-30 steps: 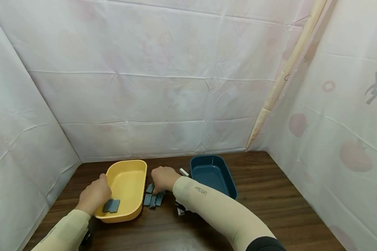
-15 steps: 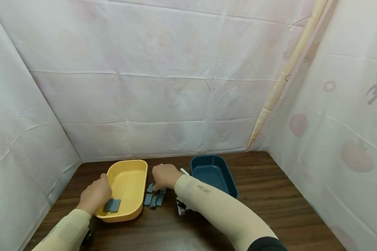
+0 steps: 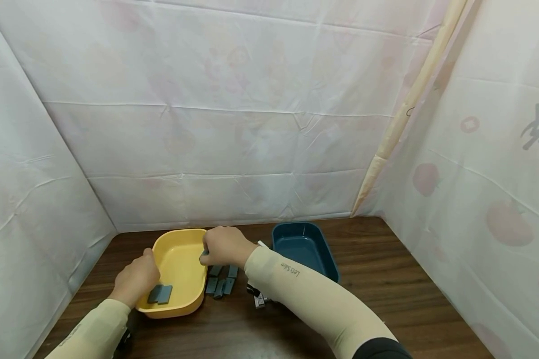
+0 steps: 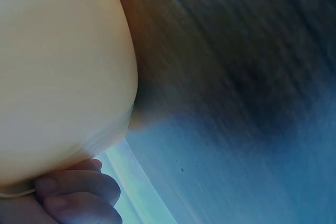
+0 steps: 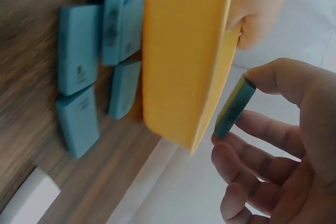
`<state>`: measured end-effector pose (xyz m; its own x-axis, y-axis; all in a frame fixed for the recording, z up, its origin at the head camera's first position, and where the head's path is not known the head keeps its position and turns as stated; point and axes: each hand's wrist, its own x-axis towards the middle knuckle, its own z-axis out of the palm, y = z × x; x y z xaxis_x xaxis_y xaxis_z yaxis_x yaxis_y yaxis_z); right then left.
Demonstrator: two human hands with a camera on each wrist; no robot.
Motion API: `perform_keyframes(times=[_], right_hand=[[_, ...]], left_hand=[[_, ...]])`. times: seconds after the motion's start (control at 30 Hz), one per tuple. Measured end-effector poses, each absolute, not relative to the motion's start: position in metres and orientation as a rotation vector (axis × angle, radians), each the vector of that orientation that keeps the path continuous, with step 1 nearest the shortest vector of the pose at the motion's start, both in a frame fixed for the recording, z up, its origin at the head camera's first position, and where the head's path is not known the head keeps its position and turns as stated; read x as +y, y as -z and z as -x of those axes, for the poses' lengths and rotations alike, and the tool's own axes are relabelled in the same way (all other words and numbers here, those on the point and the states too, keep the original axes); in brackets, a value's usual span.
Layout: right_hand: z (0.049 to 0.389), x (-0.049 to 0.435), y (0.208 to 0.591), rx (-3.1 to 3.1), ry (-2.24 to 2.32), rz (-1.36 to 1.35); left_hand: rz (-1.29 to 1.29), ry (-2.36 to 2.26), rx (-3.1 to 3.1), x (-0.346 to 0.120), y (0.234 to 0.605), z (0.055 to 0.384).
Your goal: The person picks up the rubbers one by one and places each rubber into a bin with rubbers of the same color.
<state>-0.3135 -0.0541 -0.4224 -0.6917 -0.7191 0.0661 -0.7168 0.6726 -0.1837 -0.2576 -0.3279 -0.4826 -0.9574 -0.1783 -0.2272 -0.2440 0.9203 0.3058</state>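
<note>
A blue-grey eraser (image 5: pixel 234 106) is pinched between thumb and fingers of my right hand (image 3: pixel 228 248), raised at the right rim of the yellow tub (image 3: pixel 181 264). On the tub's left side my left hand (image 3: pixel 136 280) grips the rim; its curled fingers (image 4: pixel 84 187) show low in the left wrist view. Two blue-grey erasers (image 3: pixel 164 294) lie inside the tub, near that hand. Several more erasers (image 5: pixel 79 51) lie in a cluster on the table just right of the tub, below my right hand.
To the right stands a dark blue tray (image 3: pixel 303 252), partly behind my right forearm. A white block (image 5: pixel 31 198) lies on the wooden table (image 3: pixel 377 279) between tray and erasers. Below my right wrist, a small white printed thing (image 3: pixel 259 301) is partly hidden. Cloth walls enclose the table.
My right hand has picked up an eraser from the cluster and moved up and left to the tub's rim. The left hand keeps its grip on the tub.
</note>
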Motion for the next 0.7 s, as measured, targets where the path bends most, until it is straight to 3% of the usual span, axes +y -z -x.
perform_keyframes(times=[0.37,0.7], right_hand=[[0.3,-0.084,0.423,2.818,0.266,1.364],[0.283,-0.114,0.446,2.709,0.064,1.41]], left_hand=[[0.316,-0.502,2.902,-0.329,0.485,0.257],[0.314,-0.525,2.886,-0.332,0.487,0.259]])
